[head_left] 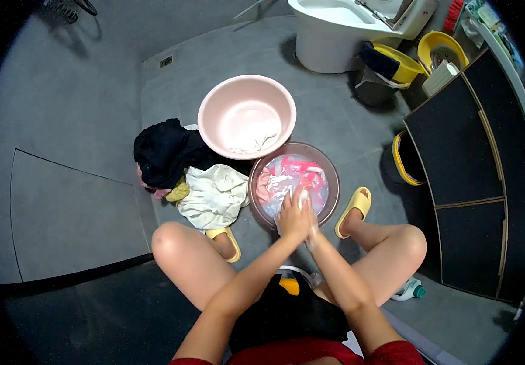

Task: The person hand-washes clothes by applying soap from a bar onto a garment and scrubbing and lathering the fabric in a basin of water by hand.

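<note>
My left hand (294, 215) and my right hand (310, 224) are pressed together over the near side of a brown basin (337, 191). Between them is a wet white cloth (279, 225), mostly covered by my fingers. Cloudy, sudsy water fills the basin, and a pink and white garment (299, 165) lies in it. Just behind, a pale pink basin (204, 115) holds a small white cloth (266, 132). To the left, a white garment (214, 198) rests on the floor against a black garment (166, 152).
A white toilet (326, 45) stands at the back, with a black and yellow bin (403, 66) beside it. Dark shelving (472, 237) lines the right, near another yellow-rimmed bin (399, 161). A bottle with a green cap (419, 291) lies by my right leg. Yellow slippers (362, 204) flank the basin.
</note>
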### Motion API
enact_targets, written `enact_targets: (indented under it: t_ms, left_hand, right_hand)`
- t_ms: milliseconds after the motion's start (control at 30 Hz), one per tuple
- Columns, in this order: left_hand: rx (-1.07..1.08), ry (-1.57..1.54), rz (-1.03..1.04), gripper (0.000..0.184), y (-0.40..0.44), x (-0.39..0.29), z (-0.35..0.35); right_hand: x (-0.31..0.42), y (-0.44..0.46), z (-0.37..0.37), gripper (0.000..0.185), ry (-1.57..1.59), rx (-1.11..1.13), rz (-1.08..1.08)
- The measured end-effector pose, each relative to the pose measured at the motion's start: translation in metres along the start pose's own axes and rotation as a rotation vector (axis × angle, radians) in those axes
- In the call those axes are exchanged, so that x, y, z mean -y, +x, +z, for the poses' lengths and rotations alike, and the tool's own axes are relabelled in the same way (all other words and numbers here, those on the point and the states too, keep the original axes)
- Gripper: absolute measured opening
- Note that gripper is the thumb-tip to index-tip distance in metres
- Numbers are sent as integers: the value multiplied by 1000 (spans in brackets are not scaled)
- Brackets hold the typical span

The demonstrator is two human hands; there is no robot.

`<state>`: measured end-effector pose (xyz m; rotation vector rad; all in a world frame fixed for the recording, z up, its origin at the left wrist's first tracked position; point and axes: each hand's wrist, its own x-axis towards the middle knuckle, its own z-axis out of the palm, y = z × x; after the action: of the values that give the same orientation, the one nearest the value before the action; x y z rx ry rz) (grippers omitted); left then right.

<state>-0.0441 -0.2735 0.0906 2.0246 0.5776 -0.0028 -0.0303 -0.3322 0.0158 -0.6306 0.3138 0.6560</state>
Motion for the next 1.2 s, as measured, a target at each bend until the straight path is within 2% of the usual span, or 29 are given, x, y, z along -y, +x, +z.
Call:
enact_targets:
  t_ms: [100, 133, 167, 233, 267, 367, 400, 433, 500, 600, 633, 700, 767, 800, 900, 933, 1033, 1067, 1167, 1200]
  left_hand:
    - [11, -372, 65, 40, 19, 29, 11]
    - [90, -522, -118, 41, 30, 57, 28]
    - [54, -890, -183, 41, 32, 56, 22]
    - [74, -1005, -129, 42, 26, 51, 17]
    - [87, -955, -126, 41, 23, 44, 17]
    - [22, -691, 206, 41, -5, 10, 9]
    - [67, -408, 347, 41, -12, 20, 12]
    - [36, -29, 491, 41, -21, 26, 21]
    - [88, 144, 494, 40, -27, 14, 8]
    - [40, -32, 311, 40, -3, 10, 1]
    - [37, -158, 308, 40, 8, 15, 2]
    - [74, -488, 242, 42, 22, 36, 13]
    - [353, -856, -349, 43, 41, 68, 7]
    - [282, -761, -246, 42, 43, 75, 7]
    - [276, -979, -288, 41, 41, 78, 7]
    - [272, -1050, -298, 41, 43, 77, 4]
    - [219, -1115, -362, 37, 52, 90, -20]
    - [121, -960, -251, 37, 54, 94, -26]
    - [-296, -193, 193, 38, 45, 91, -28]
    - [-221, -110, 242, 42, 38, 91, -25]
  right_hand:
    - [20, -13, 44, 47, -461, -243, -244]
    - [17, -14, 43, 46, -509, -268, -351]
    - [18, -14, 45, 45, -553, -229, -384]
    - [25, -15, 46, 44, -653, -152, -452]
    - [28, -19, 52, 44, -571, -183, -460]
    - [23, 7, 2, 45, -451, -322, -396]
    - [39, -5, 25, 46, -362, -314, -286]
    - [37, 0, 19, 54, 33, -212, -202]
    - [26, -4, 9, 52, -40, -148, -163]
    - [12, -8, 3, 49, -154, -48, -103]
    - [10, -4, 8, 51, -317, -137, -140]
    - [13, -12, 31, 52, -485, -271, -360]
    - [13, -26, 54, 50, -552, -240, -348]
    - [15, -29, 58, 50, -593, -224, -343]
    - [29, -23, 44, 56, -362, -112, -102]
    - [31, -19, 42, 55, -117, -90, 1]
    - [42, -18, 50, 58, 151, -18, 38]
    - [47, -19, 57, 58, 178, -33, 43]
    - [43, -7, 45, 55, 94, -76, 53]
    - [41, -7, 47, 50, 3, -77, 24]
